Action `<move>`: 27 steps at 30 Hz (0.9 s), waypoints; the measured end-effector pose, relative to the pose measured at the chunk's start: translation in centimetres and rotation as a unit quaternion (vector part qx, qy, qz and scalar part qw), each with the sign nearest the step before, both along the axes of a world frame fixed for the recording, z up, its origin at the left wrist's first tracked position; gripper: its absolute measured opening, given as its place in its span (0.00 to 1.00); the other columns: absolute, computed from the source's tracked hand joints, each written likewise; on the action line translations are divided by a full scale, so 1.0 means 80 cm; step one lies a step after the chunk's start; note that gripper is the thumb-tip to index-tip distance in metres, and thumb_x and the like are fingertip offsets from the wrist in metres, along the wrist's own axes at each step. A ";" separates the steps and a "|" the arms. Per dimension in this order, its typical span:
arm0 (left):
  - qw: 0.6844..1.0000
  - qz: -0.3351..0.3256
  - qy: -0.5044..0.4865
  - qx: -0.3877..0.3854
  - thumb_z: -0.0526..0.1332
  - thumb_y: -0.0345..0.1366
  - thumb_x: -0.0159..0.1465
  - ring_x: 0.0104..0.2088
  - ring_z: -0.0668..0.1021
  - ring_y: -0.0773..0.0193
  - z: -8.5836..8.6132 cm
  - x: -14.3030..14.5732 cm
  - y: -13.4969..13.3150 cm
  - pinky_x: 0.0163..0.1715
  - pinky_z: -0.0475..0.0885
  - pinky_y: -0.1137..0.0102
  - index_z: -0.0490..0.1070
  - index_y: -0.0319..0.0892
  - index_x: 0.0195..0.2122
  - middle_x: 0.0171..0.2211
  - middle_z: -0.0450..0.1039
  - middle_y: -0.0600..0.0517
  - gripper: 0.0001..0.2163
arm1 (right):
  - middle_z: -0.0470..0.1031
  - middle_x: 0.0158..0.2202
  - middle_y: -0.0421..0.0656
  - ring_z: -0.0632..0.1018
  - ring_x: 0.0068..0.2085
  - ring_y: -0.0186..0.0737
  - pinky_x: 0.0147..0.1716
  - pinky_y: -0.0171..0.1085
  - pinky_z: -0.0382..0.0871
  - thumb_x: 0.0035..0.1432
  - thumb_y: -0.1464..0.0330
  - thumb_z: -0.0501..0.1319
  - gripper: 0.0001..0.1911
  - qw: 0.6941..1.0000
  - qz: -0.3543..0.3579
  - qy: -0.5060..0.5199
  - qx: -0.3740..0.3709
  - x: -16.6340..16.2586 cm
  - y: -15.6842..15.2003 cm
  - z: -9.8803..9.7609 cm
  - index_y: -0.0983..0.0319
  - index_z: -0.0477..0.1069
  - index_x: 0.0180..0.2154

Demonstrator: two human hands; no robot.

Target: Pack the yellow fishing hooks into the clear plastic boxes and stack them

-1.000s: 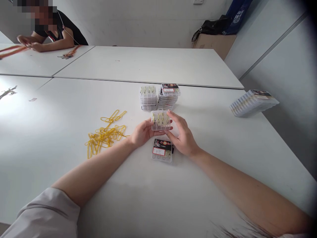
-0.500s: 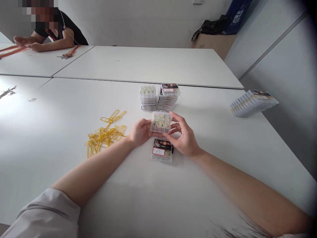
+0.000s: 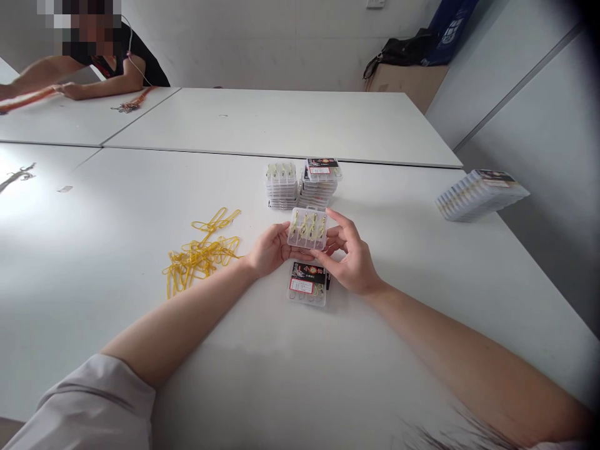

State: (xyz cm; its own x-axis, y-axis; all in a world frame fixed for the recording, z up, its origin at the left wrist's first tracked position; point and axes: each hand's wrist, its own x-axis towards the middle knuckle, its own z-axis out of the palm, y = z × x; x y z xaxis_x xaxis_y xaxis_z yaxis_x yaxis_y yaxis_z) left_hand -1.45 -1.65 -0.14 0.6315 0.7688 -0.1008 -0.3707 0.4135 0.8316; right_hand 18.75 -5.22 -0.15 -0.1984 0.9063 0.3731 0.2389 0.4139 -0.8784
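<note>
Between my hands is a clear plastic fishing hook box (image 3: 307,229), its compartments holding hooks with yellowish-green cord. My left hand (image 3: 270,251) supports it from the left and below, thumb at its left edge. My right hand (image 3: 350,255) grips the right side, with a finger at the top corner and the thumb at the lower edge. Just below, on the table, lies another hook box (image 3: 307,284) with a black and red label. Behind the held box stand two stacks of similar boxes, a left stack (image 3: 281,186) and a right stack (image 3: 320,182).
A tangle of yellow cord loops (image 3: 201,256) lies left of my hands. Another row of boxes (image 3: 482,195) leans near the table's right edge. Across the table (image 3: 290,122), a person (image 3: 126,75) handles orange strands. A cardboard box (image 3: 407,84) with bags stands behind.
The held box has tilted slightly and shifted a little to the right within my hands. Across the table, the other person's arm has stretched out to the left with the orange strands.
</note>
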 end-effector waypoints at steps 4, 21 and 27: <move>1.000 0.001 -0.001 -0.001 0.53 0.47 0.66 0.43 0.83 0.49 -0.001 0.000 0.001 0.48 0.76 0.56 0.75 0.35 0.51 0.46 0.82 0.38 0.23 | 0.75 0.37 0.39 0.78 0.32 0.36 0.33 0.38 0.78 0.57 0.64 0.68 0.40 1.000 -0.002 -0.002 0.001 -0.001 0.000 0.002 0.52 0.56 0.66; 1.000 0.022 0.015 0.001 0.55 0.48 0.65 0.41 0.84 0.51 -0.001 0.004 0.001 0.46 0.78 0.58 0.75 0.35 0.50 0.47 0.81 0.38 0.23 | 0.76 0.37 0.39 0.78 0.32 0.36 0.31 0.38 0.77 0.58 0.63 0.68 0.39 1.000 -0.002 -0.003 0.008 -0.002 0.001 0.000 0.52 0.55 0.67; 0.999 0.033 0.016 0.002 0.53 0.47 0.67 0.37 0.84 0.55 0.001 0.006 -0.001 0.44 0.78 0.60 0.76 0.35 0.49 0.45 0.82 0.39 0.22 | 0.76 0.37 0.39 0.79 0.32 0.36 0.31 0.37 0.76 0.58 0.65 0.68 0.39 1.000 -0.001 0.001 0.002 -0.002 0.002 -0.001 0.53 0.55 0.66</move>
